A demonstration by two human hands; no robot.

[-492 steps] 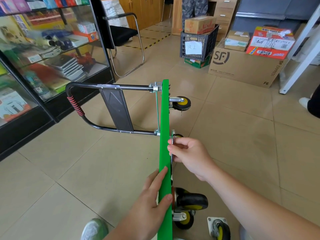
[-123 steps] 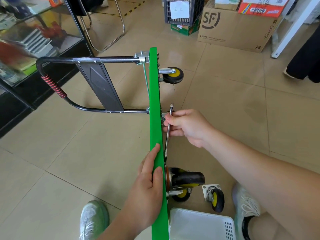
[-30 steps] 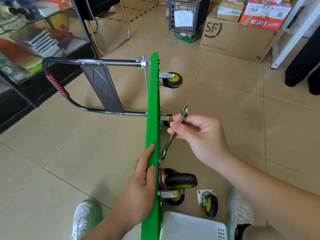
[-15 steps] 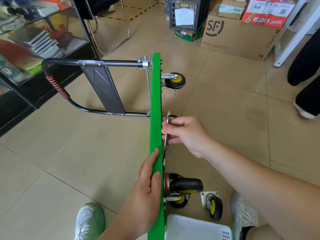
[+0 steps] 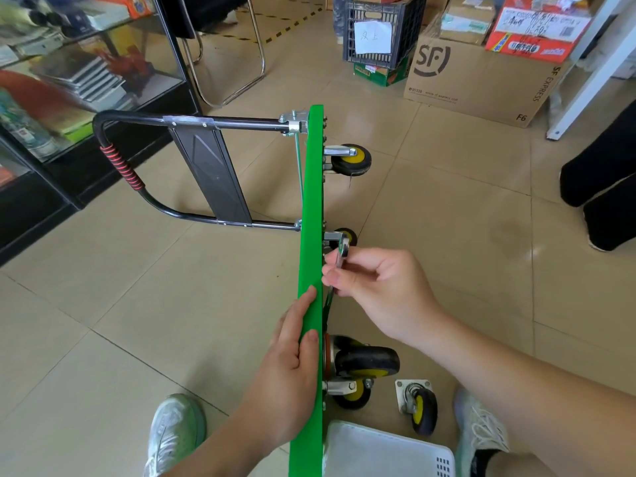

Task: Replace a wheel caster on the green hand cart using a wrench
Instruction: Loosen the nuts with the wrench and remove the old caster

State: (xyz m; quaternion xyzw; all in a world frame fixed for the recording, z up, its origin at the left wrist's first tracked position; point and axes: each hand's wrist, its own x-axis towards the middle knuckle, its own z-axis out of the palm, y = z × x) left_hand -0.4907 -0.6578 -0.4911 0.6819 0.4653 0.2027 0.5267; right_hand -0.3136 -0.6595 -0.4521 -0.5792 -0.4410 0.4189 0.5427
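Bolt-working step: your right hand (image 5: 382, 290) pinches the wrench (image 5: 343, 251) at the mid-frame caster (image 5: 347, 235), your left hand (image 5: 289, 366) clasps the green hand cart (image 5: 311, 201); the next turn likely needs the wrench squarely seated.

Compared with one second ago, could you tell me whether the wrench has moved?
Yes. Held in the right hand, the wrench has swung back towards the green cart deck; it was angled away, and now it lies alongside the deck's underside.

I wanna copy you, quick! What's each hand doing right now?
Left hand: holds the green cart by its edge.
Right hand: pinches the wrench near a caster.
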